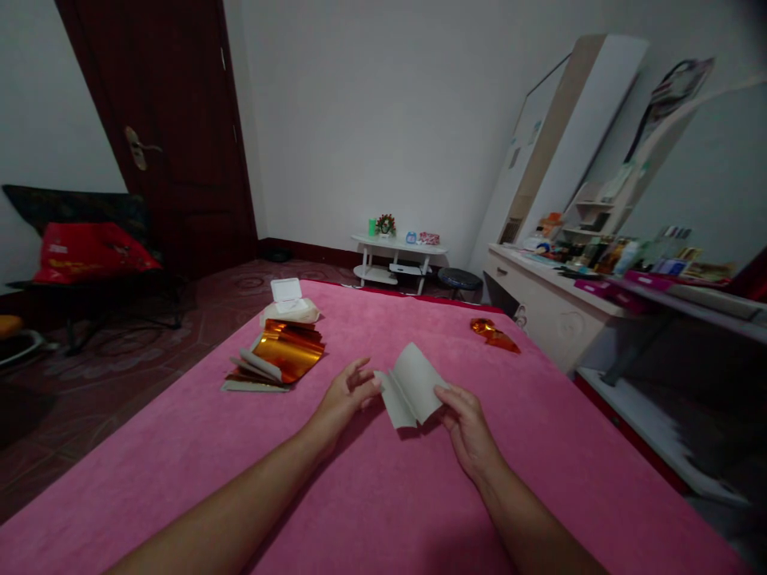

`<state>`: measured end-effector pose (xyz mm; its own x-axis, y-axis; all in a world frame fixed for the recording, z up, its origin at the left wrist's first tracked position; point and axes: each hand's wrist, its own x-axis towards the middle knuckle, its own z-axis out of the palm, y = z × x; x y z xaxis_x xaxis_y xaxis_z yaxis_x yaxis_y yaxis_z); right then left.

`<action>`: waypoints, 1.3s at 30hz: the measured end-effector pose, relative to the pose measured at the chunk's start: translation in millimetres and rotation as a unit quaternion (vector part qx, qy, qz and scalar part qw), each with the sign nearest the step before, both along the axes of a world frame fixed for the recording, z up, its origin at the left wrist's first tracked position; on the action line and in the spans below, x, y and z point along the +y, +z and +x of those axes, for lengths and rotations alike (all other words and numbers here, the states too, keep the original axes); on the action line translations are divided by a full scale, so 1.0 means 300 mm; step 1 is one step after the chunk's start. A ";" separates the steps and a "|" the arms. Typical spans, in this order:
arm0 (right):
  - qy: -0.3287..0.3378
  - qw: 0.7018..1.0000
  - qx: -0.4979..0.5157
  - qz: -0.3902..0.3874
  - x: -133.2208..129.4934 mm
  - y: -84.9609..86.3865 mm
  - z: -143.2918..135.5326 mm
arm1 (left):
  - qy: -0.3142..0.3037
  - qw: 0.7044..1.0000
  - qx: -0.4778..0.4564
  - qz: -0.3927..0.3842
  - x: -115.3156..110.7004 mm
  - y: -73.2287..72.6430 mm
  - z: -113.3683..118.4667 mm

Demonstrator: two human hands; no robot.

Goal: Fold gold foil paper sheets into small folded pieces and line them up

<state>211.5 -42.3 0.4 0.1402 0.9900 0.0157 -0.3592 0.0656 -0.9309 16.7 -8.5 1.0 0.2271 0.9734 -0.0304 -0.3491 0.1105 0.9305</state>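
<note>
A grey sheet of paper [418, 383] with a crease down its middle is held above the pink cloth, its two halves tilted like an open book. My right hand [470, 423] pinches its right edge, thumb on top and fingers underneath. At the left edge of the sheet is my left hand [347, 391], its fingers apart and the thumb tip at the paper's corner; whether it touches cannot be made out. To the left lies a stack of shiny orange-gold foil paper [291, 351] with grey-backed sheets folded among it.
The pink cloth [371, 511] covers the surface before me. A white open case [288, 294] stands behind the foil stack. Crumpled orange foil [494, 335] lies at the right. Beyond are a small white table [399, 246], a black stool [459, 278] and a cluttered dresser [551, 295].
</note>
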 end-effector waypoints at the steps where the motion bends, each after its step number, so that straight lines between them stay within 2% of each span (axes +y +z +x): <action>1: 0.009 1.000 0.003 0.002 -0.005 0.003 -0.001 | 0.003 1.000 -0.010 -0.001 -0.005 -0.006 0.000; 4: 0.040 0.999 0.009 0.007 -0.013 0.009 -0.004 | -0.024 0.999 -0.041 -0.008 -0.017 -0.018 -0.006; 9: 0.047 0.999 0.019 0.003 -0.018 0.012 -0.007 | -0.093 0.994 -0.058 -0.001 -0.023 -0.027 -0.016; 13: 0.022 1.000 0.009 0.000 -0.011 0.006 0.002 | -0.134 0.989 -0.055 0.021 -0.031 -0.021 -0.018; 18: -0.028 0.997 -0.057 0.046 -0.002 -0.008 0.016 | -0.182 0.982 -0.040 0.024 -0.046 0.004 -0.018; 21: -0.033 0.990 -0.118 0.064 -0.010 -0.007 0.013 | -0.149 0.988 -0.037 0.016 -0.043 0.001 -0.014; 24: 0.015 0.980 -0.178 0.090 -0.029 -0.001 0.002 | -0.092 0.995 -0.043 0.005 -0.031 -0.018 -0.006; 28: 0.118 0.975 -0.150 0.112 -0.042 0.000 -0.007 | -0.036 0.998 -0.050 -0.008 -0.013 -0.032 -0.008; 31: 0.134 0.976 -0.144 0.097 -0.033 -0.004 -0.004 | -0.016 0.999 0.029 0.026 -0.004 0.000 -0.031; 32: 0.121 0.975 -0.163 0.091 -0.030 -0.004 -0.004 | -0.031 0.995 0.074 0.056 -0.003 0.020 -0.042; 34: 0.089 0.968 -0.211 0.102 -0.027 0.000 -0.009 | -0.117 0.970 0.176 0.119 -0.007 0.062 -0.066; 37: 0.076 0.942 -0.281 0.169 -0.038 0.012 -0.031 | -0.250 0.896 0.315 0.189 -0.017 0.099 -0.089; 39: 0.085 0.917 -0.329 0.211 -0.049 0.018 -0.048 | -0.272 0.860 0.361 0.235 -0.019 0.089 -0.091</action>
